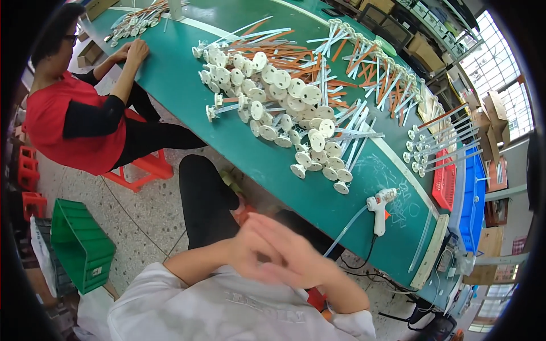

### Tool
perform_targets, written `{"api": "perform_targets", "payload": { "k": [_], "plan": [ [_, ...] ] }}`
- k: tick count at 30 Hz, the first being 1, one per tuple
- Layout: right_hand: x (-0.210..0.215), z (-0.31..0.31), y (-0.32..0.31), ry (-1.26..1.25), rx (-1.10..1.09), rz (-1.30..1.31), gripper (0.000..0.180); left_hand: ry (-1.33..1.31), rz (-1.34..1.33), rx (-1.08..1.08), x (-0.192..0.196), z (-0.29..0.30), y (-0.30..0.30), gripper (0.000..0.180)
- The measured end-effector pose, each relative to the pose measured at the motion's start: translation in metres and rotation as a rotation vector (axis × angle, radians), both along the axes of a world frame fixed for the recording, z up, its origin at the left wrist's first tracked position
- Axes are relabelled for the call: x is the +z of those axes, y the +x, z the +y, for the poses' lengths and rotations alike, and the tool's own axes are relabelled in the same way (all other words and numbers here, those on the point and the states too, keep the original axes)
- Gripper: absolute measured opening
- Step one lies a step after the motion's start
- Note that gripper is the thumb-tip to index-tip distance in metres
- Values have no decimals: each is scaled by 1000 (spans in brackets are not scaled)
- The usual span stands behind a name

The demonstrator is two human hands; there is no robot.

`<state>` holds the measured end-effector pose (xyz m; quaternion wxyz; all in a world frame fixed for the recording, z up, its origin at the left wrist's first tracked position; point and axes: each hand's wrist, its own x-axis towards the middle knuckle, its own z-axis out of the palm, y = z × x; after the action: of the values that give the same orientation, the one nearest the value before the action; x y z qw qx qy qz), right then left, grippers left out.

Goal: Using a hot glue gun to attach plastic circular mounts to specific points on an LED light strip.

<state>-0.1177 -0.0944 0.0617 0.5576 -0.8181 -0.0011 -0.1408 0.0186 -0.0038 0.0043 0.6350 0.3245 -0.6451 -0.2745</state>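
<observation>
Two bare hands were pressed together, blurred, at lower centre of the head view: left hand (256, 250) and right hand (296, 258) overlapped, fingers loosely extended, with nothing visibly held; whether they gripped anything could not be told. Nearest, at right of centre on the green tabletop (187, 91), lay the white pistol-shaped glue gun (380, 207) with its cable, untouched. A careful reach would avoid the pile of white disc-ended plastic rods (284, 108) above. At upper left, a co-worker's hand (136, 51) rested on the table.
</observation>
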Motion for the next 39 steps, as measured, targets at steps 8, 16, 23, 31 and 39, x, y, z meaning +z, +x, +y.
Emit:
{"api": "perform_targets", "payload": {
  "k": [8,16,23,31,39],
  "plan": [
    [9,-176,14,-824,-753,-56,16,410,127,430,15,21,42,8],
    [-8,-221,15,-845,-591,90,25,533,124,460,-17,52,19,7],
    [-22,-213,22,-923,-573,87,24,624,27,491,-19,37,16,7],
    [-9,-210,14,-974,-585,-190,14,515,107,398,4,11,-2,4],
    [-21,-203,-4,-982,-733,-299,14,381,-133,532,3,-2,-11,9]
  ]
}}
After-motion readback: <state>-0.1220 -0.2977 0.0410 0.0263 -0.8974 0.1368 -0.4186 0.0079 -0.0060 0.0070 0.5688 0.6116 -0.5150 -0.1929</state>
